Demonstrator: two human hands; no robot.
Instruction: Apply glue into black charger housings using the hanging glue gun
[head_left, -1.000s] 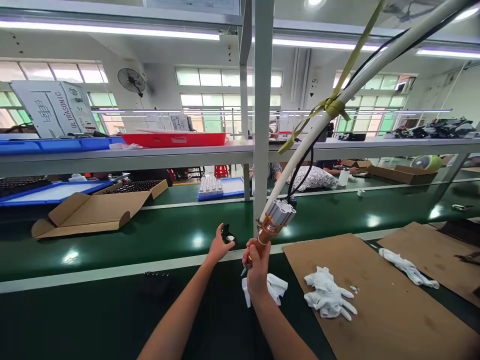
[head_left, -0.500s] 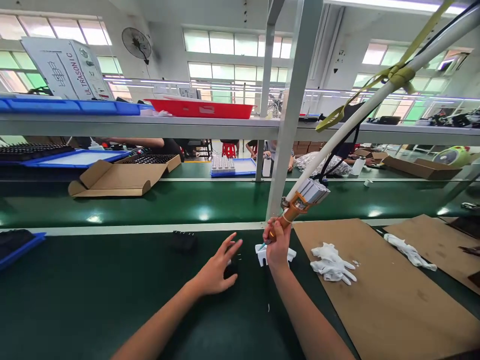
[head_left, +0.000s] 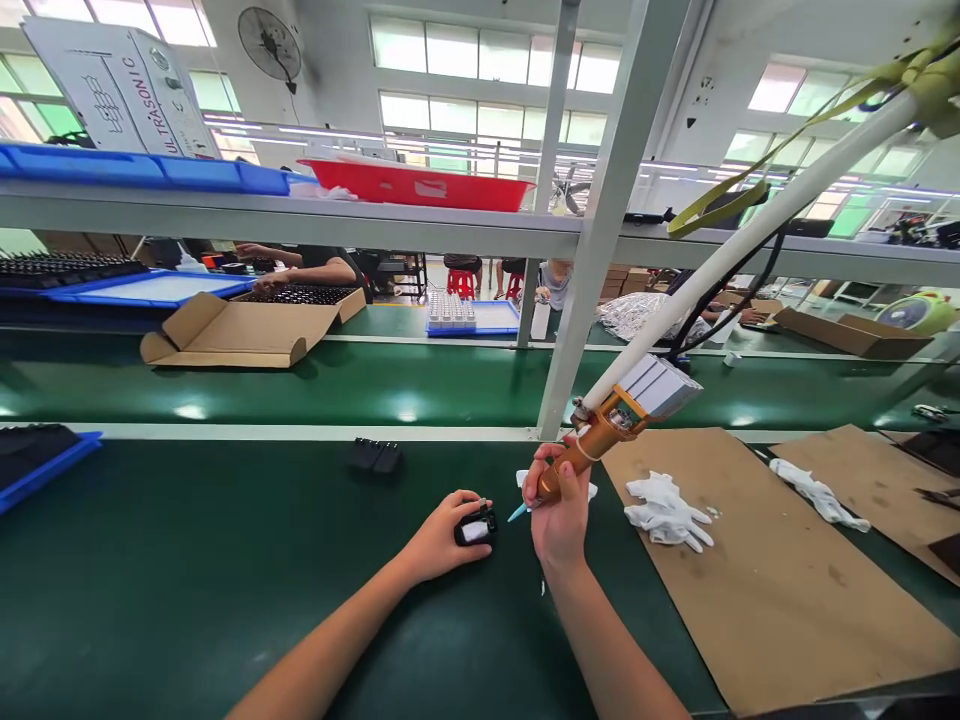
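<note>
My left hand [head_left: 439,540] is closed round a small black plastic housing [head_left: 487,520] with a white area inside, low over the green bench. In my right hand [head_left: 564,520] is a gold-coloured glue dispensing gun [head_left: 596,440], fingers wrapped round its lower barrel. Its light blue tapered nozzle [head_left: 517,512] points down and left, a short gap from the housing. Partly hidden behind my right hand lies a white plastic piece [head_left: 593,492]. Two black housings [head_left: 376,456] sit side by side farther back on the bench.
A white pole [head_left: 712,255] with black cables slants down to the gun. Beside it rises a grey metal post [head_left: 585,300]. White gloves [head_left: 666,512] lie on brown cardboard [head_left: 780,590] at right. A blue tray [head_left: 56,470] of black parts stands left. Across the bench, a co-worker's arm [head_left: 322,272] shows.
My left hand has gone from spread fingers to gripping the black housing. The dispensing gun's nozzle has come away from over the white piece. The view has tilted slightly down.
</note>
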